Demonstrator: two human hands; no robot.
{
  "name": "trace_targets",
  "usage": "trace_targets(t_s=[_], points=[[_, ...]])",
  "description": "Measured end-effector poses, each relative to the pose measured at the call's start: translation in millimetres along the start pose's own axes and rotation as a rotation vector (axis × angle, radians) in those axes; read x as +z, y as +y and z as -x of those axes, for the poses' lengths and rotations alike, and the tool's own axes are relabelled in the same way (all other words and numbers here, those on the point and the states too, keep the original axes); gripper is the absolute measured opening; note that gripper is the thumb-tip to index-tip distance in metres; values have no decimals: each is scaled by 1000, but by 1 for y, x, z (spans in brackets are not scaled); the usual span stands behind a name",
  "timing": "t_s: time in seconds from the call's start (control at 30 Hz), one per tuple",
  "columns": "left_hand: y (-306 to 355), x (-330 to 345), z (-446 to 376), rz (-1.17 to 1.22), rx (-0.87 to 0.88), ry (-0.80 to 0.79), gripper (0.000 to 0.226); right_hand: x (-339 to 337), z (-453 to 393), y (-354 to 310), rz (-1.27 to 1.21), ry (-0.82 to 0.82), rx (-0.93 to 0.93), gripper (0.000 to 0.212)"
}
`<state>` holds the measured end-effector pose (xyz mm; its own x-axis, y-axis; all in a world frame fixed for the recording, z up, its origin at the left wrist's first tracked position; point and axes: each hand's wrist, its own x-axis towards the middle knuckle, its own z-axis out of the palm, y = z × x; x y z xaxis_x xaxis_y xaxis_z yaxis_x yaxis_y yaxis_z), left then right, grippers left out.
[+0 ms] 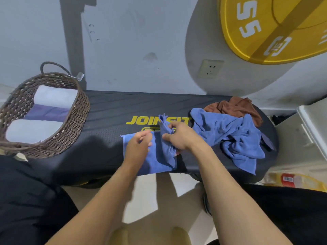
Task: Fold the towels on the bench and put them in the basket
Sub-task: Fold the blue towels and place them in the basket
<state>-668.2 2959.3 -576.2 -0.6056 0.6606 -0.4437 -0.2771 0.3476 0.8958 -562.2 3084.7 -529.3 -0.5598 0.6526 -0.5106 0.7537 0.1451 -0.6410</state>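
Clearly the person was in the middle of folding a small blue microfibre towel that lay on the front edge of the black padded bench, just below its yellow lettering. The right hand had its fingers curled round a bunched fold of this cloth and lifted it, so that one corner stood up above the hand. The left hand rested on the flat part of the towel with fingers loosely bent; whether it pinched the cloth or only pressed it, I could not tell, because the hand was blurred. The flat part reached from the lettering toward the person and a little over the bench edge, so its long axis seemed to run from back to front. Such cloth looked light, soft and floppy, not slippery; I judged it best to hold it at two corners or along one hem, because a grip in the middle only bunches it. To the right a larger crumpled blue towel lay against a crumpled brown towel. At the left end stood a round brown wicker basket with pale rolled towels inside.
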Motion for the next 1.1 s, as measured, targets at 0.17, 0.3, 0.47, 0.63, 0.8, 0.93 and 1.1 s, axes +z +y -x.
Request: trace_targets(t_s=[0.17, 0.3, 0.47, 0.63, 0.8, 0.93, 1.1], points=[[-4, -32, 10, 258, -333, -11, 37, 58, 9, -13, -114, -183, -29, 24], [-20, -43, 4, 121, -316, 59, 24, 85, 11, 1, -275, -266, -6, 47], [-28, -43, -1, -229, -86, 145, 11, 81, 10, 4, -543, -313, 16, 57], [-23, -52, -17, -422, 8, 93, 19, 73, 2, 8, 47, 61, -163, 43], [-14, -61, -28, -700, -67, 165, 22, 85, 2, 20, 400, 7, -175, 68], [-14, -57, -28, -863, -10, 178, 18, 90, -1, 25, 401, 25, -195, 70], [-12, -63, -36, -894, -25, 135, 9, 84, -2, 24, 220, -6, -193, 80]])
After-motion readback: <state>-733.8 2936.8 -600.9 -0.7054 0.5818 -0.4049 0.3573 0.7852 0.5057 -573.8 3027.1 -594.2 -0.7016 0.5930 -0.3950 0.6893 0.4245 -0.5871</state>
